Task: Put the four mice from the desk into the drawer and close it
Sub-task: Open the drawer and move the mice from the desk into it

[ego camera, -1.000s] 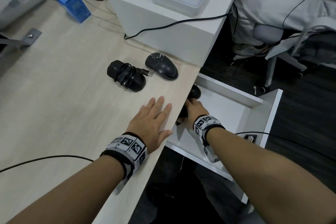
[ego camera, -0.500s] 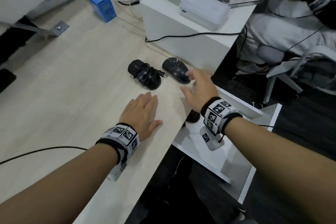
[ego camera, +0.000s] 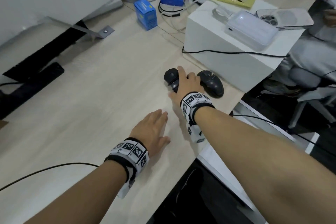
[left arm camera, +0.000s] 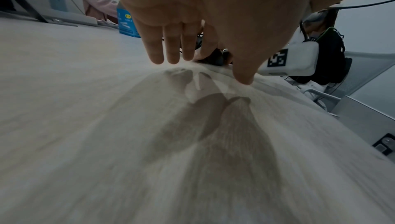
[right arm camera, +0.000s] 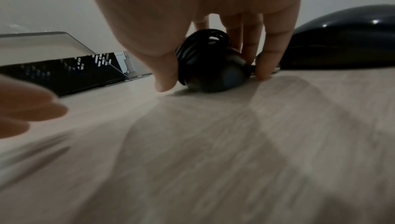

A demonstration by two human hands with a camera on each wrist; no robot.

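Observation:
Two black mice lie on the light wooden desk (ego camera: 91,114) in front of a white box. My right hand (ego camera: 185,82) covers and grips the cable-wrapped mouse (ego camera: 170,76). In the right wrist view its thumb (right arm camera: 164,75) and fingers (right arm camera: 267,62) press either side of the cable-wrapped mouse (right arm camera: 213,70), which still sits on the desk. The plain mouse (ego camera: 212,84) rests just to its right, untouched. My left hand (ego camera: 152,129) lies flat on the desk with straight fingers (left arm camera: 156,48), holding nothing. The white drawer (ego camera: 254,114) stands pulled out beyond the desk's right edge; my right forearm hides most of its inside.
The white box (ego camera: 227,54) behind the mice carries a charger and a phone, with a black cable along it. A blue carton (ego camera: 146,14) stands further back. A thin black cable (ego camera: 54,167) crosses the near desk. An office chair (ego camera: 309,96) and a seated person are at right.
My right hand came up out of the drawer, passed over the plain mouse and closed on the cable-wrapped mouse. The left hand stayed flat on the desk.

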